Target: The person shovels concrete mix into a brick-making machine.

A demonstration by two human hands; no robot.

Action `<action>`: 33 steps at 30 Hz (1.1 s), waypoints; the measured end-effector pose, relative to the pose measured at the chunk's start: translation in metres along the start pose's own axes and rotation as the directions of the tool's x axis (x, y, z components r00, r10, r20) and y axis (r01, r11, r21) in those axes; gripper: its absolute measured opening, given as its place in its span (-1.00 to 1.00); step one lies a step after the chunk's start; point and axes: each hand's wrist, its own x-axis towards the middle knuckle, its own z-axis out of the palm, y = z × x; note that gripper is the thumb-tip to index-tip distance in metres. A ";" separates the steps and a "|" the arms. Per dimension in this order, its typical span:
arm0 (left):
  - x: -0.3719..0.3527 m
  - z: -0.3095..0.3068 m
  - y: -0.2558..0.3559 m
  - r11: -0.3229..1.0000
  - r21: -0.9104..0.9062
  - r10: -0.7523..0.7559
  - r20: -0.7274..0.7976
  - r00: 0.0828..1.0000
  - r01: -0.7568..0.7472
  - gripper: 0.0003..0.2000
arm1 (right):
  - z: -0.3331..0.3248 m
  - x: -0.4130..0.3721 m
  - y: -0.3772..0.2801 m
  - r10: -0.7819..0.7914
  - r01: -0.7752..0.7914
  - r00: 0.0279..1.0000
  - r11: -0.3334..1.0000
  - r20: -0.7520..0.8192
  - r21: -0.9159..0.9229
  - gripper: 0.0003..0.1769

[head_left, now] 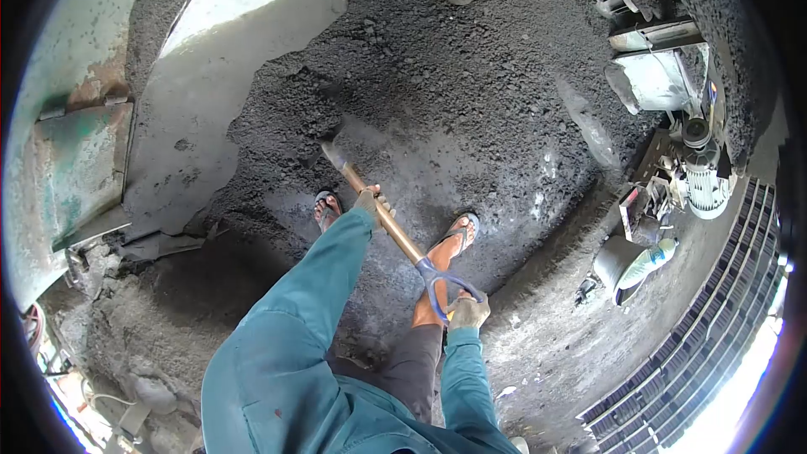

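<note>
Brown-shafted shovel (404, 241) in both hands (371, 199) (469, 311)

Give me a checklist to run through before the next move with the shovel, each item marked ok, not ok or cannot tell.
1. Left hand gripping the shaft of the shovel: ok.
2. Right hand closed on the looped handle: ok.
3. Feet set apart, left foot and right foot on either side of the shaft: ok.
4. Toes covered: not ok, in my judgement; the open sandals leave them bare.
5. Load on the blade: cannot tell; the shovel's far end is dark and blurred against the rubble.
</note>
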 end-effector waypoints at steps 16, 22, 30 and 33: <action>-0.360 0.134 -0.083 0.917 0.135 0.314 0.342 0.886 -0.377 -0.75 | -0.143 0.013 0.023 0.419 -0.537 0.841 0.726 0.343 0.429 -0.92; -0.442 0.217 -0.062 0.712 0.163 0.520 0.530 0.670 -0.683 -0.70 | -0.116 0.044 -0.058 0.302 -0.559 0.749 0.767 0.590 0.316 -0.87; -0.266 0.118 -0.123 0.994 -0.034 0.107 0.232 0.967 -0.102 -0.59 | -0.210 -0.038 -0.114 0.115 -0.135 0.987 0.973 0.114 0.186 -0.88; -0.168 0.048 -0.184 0.991 -0.038 -0.124 0.170 0.978 0.132 -0.62 | -0.241 -0.050 -0.048 0.173 -0.156 0.973 0.980 -0.151 0.120 -0.83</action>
